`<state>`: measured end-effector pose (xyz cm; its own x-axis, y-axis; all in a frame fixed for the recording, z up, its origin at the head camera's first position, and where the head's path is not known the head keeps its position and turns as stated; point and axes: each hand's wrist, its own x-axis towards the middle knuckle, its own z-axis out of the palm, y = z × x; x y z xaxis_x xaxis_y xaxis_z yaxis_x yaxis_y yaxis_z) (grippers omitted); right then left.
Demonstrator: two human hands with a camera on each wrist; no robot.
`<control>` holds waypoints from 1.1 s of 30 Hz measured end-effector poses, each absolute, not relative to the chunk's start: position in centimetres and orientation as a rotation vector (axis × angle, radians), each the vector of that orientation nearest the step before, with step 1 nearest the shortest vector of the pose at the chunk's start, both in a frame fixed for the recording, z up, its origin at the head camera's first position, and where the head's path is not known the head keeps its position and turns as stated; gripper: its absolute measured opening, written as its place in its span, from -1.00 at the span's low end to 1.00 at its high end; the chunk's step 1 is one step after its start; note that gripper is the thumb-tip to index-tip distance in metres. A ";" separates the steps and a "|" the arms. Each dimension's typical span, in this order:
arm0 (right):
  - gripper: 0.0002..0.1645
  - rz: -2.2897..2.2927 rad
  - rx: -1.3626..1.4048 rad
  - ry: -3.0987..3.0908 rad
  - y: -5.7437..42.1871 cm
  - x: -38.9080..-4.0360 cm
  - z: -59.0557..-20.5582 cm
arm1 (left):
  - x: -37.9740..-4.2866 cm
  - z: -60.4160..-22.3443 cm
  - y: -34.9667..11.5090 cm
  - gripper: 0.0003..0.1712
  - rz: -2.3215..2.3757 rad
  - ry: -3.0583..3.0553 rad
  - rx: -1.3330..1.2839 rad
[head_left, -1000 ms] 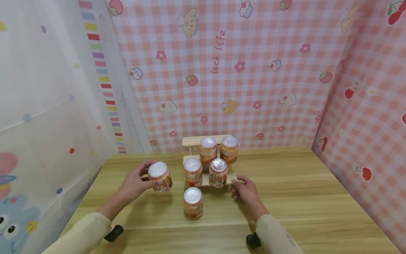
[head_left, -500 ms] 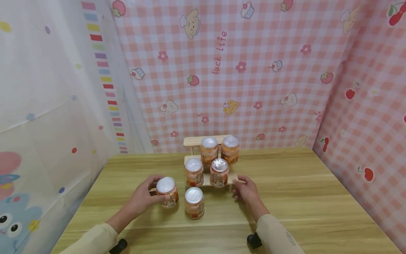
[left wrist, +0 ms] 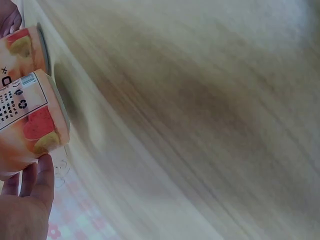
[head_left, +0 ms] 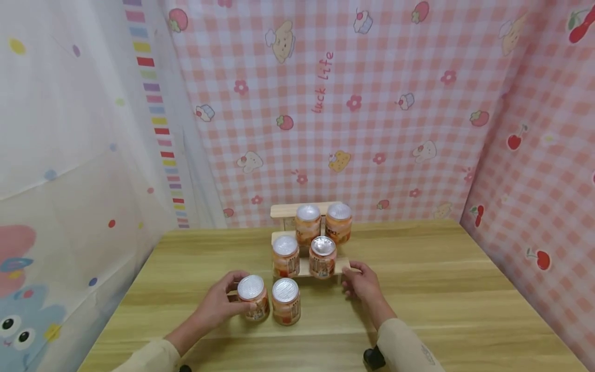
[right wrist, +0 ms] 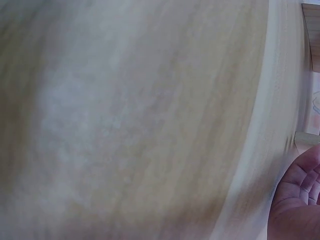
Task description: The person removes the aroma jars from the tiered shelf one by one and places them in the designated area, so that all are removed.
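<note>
1. Silver-lidded can (head_left: 257, 298) shifts rightward and toward the person since the earlier frame, within the left hand's (head_left: 222, 305) half-spread, curled fingers.
2. Right of those fingertips, just beside, stands a second can (head_left: 286, 302); placement looks nearly complete.
3. Right hand (head_left: 364, 285): bent fingers pinch the wooden tiered rack (head_left: 343, 265) before them.

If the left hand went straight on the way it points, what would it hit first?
Leading with the held can, the left hand would probably meet the neighbouring can standing just right of it first. The gap looks very thin; exact depth is unclear.
</note>
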<state>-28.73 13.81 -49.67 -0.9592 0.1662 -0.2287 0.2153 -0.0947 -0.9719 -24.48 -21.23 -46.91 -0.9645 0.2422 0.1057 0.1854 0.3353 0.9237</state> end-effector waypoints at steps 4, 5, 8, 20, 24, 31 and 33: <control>-0.51 -2.255 0.438 2.088 13.7 -28.7 -49.8 | -24.3 -47.4 -21.1 -0.22 1.733 2.523 0.393; -0.51 -2.256 0.437 2.088 13.7 -28.7 -49.8 | -24.3 -47.5 -21.1 -0.22 1.733 2.520 0.395; -0.52 -2.263 0.437 2.087 13.6 -28.8 -49.8 | -24.3 -47.8 -21.1 -0.23 1.728 2.509 0.410; -0.51 -2.272 0.437 2.080 13.4 -29.0 -49.6 | -24.9 -47.3 -21.1 -0.11 1.681 2.520 0.510; -0.52 -2.256 0.433 2.098 13.3 -29.1 -49.8 | -25.9 -46.1 -21.0 -0.15 1.674 2.608 0.518; -0.54 -2.263 0.446 2.101 13.7 -29.0 -50.4 | -29.6 -42.9 -19.6 -0.14 1.693 2.631 0.546; -0.54 -2.272 0.447 2.097 13.8 -29.0 -50.4 | -30.8 -41.8 -18.8 -0.13 1.695 2.635 0.551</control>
<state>-29.02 13.78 -50.40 -0.9590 0.1788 -0.2200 0.2049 -0.0990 -0.9738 -30.78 -18.79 -41.79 -0.9392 0.2658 0.2175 0.3081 0.3726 0.8753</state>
